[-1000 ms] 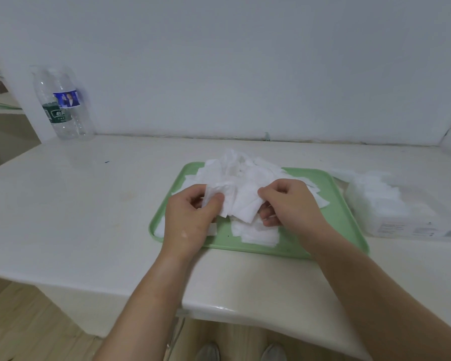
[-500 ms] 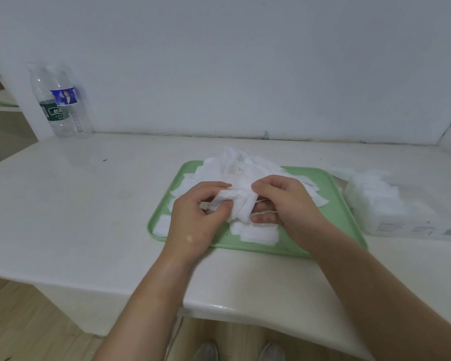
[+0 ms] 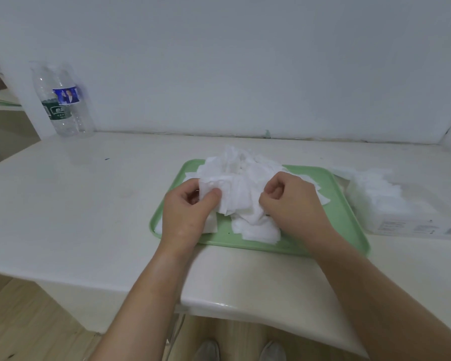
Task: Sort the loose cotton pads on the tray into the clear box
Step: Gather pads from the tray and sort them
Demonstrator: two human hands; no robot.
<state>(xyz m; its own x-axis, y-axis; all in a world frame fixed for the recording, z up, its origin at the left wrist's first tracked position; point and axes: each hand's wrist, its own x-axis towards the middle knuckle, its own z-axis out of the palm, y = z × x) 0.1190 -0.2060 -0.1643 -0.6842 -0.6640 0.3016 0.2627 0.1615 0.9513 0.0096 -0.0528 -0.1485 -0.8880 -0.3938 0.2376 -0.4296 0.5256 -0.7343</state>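
Heaping across the green tray (image 3: 341, 212), the cotton pads (image 3: 245, 183) lie mostly unsorted: thin, soft white squares, crumpled and overlapping; I judge the task partly done, since the clear box (image 3: 414, 227), at 3 o'clock of the tray, already holds a fluffy white mound; the left hand (image 3: 187, 212) pinches a bunch of pads between thumb and fingers; the right hand (image 3: 294, 201) is curled at the heap's 4 o'clock edge, its grip impossible to tell; all sit on the smooth pale table (image 3: 75, 204); a ribbed plastic bottle (image 3: 62, 105) stands at 10 o'clock.
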